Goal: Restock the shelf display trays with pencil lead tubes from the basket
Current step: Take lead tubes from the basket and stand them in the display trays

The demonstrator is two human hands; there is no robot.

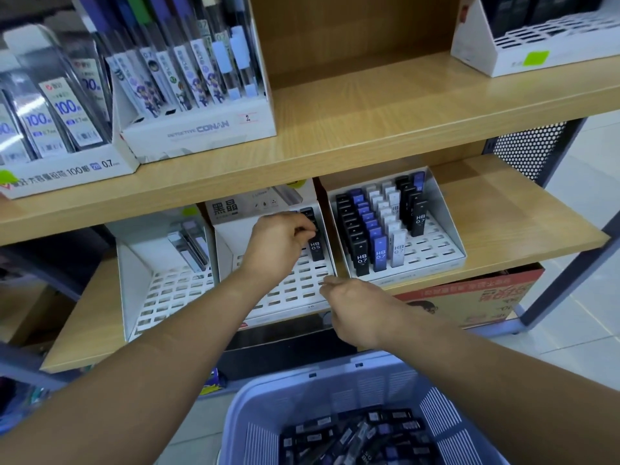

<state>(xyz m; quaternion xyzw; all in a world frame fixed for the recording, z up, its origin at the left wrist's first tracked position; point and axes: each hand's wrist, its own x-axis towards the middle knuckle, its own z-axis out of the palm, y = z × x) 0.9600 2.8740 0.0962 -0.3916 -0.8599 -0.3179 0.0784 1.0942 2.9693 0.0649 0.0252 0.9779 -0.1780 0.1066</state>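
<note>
The middle white display tray (pixel 295 292) on the lower shelf holds a short row of black pencil lead tubes (pixel 315 249) marked HB 0.5 at its right side. My left hand (pixel 280 245) reaches into this tray with its fingertips curled on the top of a black tube in that row. At the tray's front right corner is my right hand (pixel 357 308), seen from the back with fingers curled; what it holds is hidden. The blue plastic basket (pixel 339 394) sits below with several dark tubes (pixel 364 434) piled inside.
The right tray (pixel 448 236) holds several black, blue and white tubes marked HB 0.7. A few silver tubes stand in the left tray (pixel 161 292). The upper wooden shelf (pixel 352 129) overhangs the trays and carries boxed lead packs. Under the shelf stands a printed cardboard box (pixel 469 300).
</note>
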